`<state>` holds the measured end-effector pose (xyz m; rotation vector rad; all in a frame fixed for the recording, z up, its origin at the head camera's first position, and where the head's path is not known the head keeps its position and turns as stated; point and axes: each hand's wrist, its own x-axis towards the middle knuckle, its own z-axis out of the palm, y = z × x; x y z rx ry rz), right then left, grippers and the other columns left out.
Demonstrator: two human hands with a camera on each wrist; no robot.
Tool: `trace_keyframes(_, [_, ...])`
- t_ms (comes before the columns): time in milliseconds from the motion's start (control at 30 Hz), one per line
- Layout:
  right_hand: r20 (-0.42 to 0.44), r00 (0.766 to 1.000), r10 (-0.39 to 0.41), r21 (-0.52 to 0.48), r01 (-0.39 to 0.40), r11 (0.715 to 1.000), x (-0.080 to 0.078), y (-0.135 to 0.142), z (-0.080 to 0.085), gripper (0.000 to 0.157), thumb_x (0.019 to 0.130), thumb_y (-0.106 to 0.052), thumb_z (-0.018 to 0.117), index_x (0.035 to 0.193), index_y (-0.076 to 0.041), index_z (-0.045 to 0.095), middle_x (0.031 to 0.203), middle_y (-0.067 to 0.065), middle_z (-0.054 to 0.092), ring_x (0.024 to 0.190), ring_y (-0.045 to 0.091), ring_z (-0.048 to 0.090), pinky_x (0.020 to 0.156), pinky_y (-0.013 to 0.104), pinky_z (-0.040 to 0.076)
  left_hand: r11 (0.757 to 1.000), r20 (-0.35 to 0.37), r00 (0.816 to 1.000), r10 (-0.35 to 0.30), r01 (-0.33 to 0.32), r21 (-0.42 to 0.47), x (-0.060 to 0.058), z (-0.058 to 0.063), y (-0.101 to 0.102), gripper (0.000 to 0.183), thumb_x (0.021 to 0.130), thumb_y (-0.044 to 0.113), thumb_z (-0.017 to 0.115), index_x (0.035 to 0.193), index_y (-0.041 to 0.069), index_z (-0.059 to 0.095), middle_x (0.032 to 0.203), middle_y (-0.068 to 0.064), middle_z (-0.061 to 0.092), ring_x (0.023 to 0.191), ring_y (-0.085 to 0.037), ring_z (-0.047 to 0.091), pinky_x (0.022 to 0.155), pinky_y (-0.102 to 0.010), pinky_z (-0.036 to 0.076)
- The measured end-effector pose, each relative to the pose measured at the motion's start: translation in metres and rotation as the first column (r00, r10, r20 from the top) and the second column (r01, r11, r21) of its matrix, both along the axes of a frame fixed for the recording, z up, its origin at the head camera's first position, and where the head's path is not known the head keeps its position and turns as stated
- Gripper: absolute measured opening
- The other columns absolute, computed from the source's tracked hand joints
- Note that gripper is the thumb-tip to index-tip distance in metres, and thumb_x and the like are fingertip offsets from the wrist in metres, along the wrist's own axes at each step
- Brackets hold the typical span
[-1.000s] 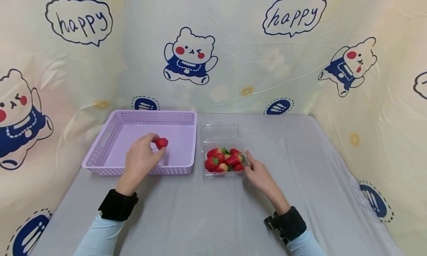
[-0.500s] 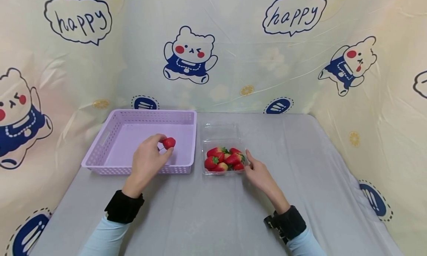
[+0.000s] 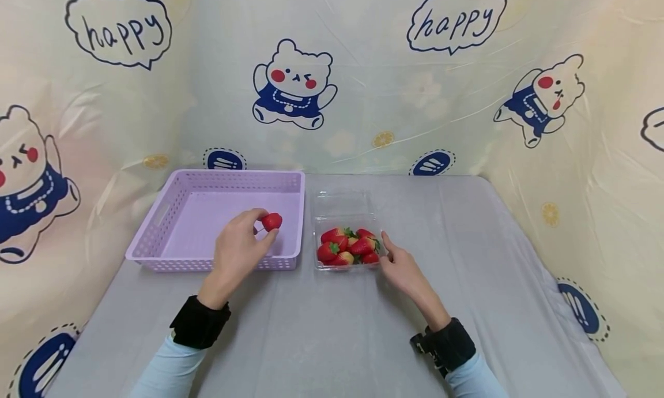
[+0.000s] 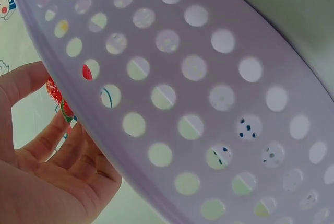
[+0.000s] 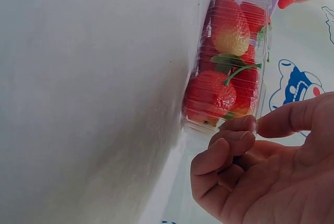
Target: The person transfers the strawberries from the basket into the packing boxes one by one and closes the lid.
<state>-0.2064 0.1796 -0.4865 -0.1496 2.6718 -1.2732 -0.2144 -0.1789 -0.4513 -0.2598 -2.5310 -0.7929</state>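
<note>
My left hand pinches a red strawberry between thumb and fingers, over the right part of a lilac perforated basket. In the left wrist view the basket's holed wall covers part of the strawberry, whose thin green stem shows. To the right sits a clear plastic clamshell box, lid folded back, with several strawberries inside. The thumb and fingers of my right hand pinch the near right rim of that box, while the other fingers curl below it in the right wrist view.
Basket and box stand side by side on a grey cloth-covered table, a narrow gap between them. Behind and at both sides hangs a printed curtain with bears. Both wrists wear black bands.
Holding the strawberry, my left hand has moved right above the basket, toward its right wall. The right hand and the box have stayed in place.
</note>
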Motion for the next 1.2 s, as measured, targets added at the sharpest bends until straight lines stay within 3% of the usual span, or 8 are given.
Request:
trace_keyframes(533, [0.003,1.0,-0.002,0.0,0.002,1.0,-0.001,-0.001,0.001,0.066,0.102,-0.008,0.047,0.165,-0.005,0.029,0.063,0.003,0.045,0.052,0.015,0.035,0.053,0.031,0.035,0.997,-0.007,0.997,-0.082,0.082,0.008,-0.002,0.0,0.028,0.035,0.088,0.019,0.085,0.118,0.005,0.073,0.112,-0.014,0.074,0.102,-0.033,0.067,0.086,-0.051,0.058])
trace_keyframes(800, [-0.002,1.0,-0.006,0.0,0.006,1.0,-0.001,-0.002,0.0,0.065,0.102,-0.008,0.049,0.164,-0.004,0.031,0.063,0.002,0.044,0.052,0.015,0.035,0.053,0.03,0.035,0.993,0.03,0.992,-0.12,0.12,-0.013,-0.005,0.002,0.04,0.036,0.089,0.018,0.085,0.119,0.004,0.073,0.113,-0.013,0.074,0.102,-0.032,0.067,0.087,-0.049,0.058])
trace_keyframes(1200, [0.006,1.0,-0.021,-0.012,0.021,1.0,0.001,-0.002,0.0,0.066,0.102,-0.008,0.047,0.165,-0.007,0.03,0.061,-0.001,0.039,0.052,0.013,0.032,0.051,0.029,0.034,0.98,0.01,0.983,-0.182,0.182,-0.075,-0.009,-0.001,0.057,0.042,0.087,0.016,0.089,0.123,0.002,0.073,0.116,-0.014,0.076,0.101,-0.034,0.068,0.089,-0.048,0.057])
